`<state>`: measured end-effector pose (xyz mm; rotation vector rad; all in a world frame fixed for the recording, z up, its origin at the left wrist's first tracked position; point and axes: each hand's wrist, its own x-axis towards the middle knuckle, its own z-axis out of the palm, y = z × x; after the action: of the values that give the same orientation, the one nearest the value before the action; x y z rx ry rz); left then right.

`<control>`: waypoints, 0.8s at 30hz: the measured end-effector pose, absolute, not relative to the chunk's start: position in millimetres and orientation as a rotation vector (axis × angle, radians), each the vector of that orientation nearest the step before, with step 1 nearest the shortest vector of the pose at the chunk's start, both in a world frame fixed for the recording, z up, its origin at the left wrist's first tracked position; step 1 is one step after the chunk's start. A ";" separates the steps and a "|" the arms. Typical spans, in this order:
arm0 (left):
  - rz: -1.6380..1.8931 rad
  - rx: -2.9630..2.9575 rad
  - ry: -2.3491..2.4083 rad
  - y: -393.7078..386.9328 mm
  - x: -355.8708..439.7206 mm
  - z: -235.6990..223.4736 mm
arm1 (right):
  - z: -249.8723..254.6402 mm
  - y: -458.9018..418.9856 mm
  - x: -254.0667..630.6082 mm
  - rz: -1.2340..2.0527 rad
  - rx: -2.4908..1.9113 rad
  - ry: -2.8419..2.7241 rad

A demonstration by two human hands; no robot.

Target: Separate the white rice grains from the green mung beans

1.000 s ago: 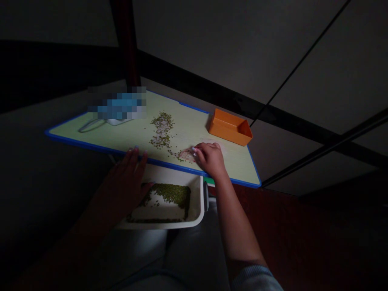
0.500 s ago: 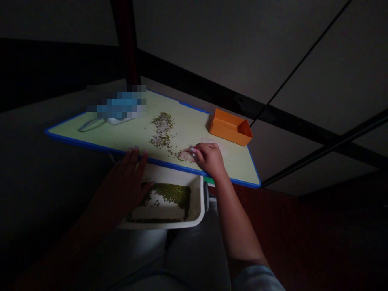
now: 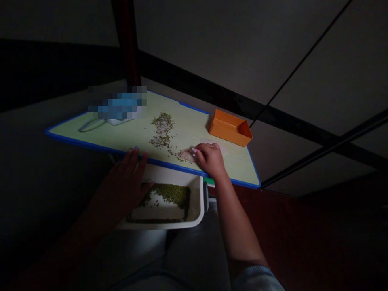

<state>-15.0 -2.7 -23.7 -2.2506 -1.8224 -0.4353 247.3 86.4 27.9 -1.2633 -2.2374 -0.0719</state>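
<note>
My right hand [image 3: 209, 159] rests on the yellowish tabletop [image 3: 197, 125] with its fingers curled and pinched together. Whatever lies between the fingertips is too small to make out. Just left of those fingertips are a few small green beans [image 3: 178, 156] over a pinkish printed patch. A larger scatter of green beans [image 3: 163, 129], mixed with pale bits, spreads farther back. My left hand [image 3: 127, 173] is in shadow, fingers stretched out, with its tips at the table's blue front edge. Below the edge, a white bin [image 3: 198, 210] holds many green beans [image 3: 174, 194]; my left thumb reaches over it.
An orange open box [image 3: 227, 133] stands at the table's back right. Towards the back left lies a blurred-out blue item [image 3: 121, 106] on a white base with a cable [image 3: 89, 125]. Dark cabinet panels [image 3: 236, 48] rise behind the table.
Almost nothing differs. The fingers of my right hand shift very slightly at the pinkish patch, while my left hand stays at the table edge.
</note>
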 end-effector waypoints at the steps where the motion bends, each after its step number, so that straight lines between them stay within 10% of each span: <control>1: -0.433 -2.254 -1.828 -2.8 -14.6 -23.1 | 27.8 86.3 247.4 -0.074 -1.268 -2.236; 24: -0.431 -2.276 -1.820 -4.5 -10.5 -18.4 | 29.4 88.6 241.6 -0.165 -1.403 -2.264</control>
<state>-10.5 -4.5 -18.4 -2.2765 -1.8196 -0.4306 241.6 88.6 29.4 -1.4027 -2.2639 -0.1650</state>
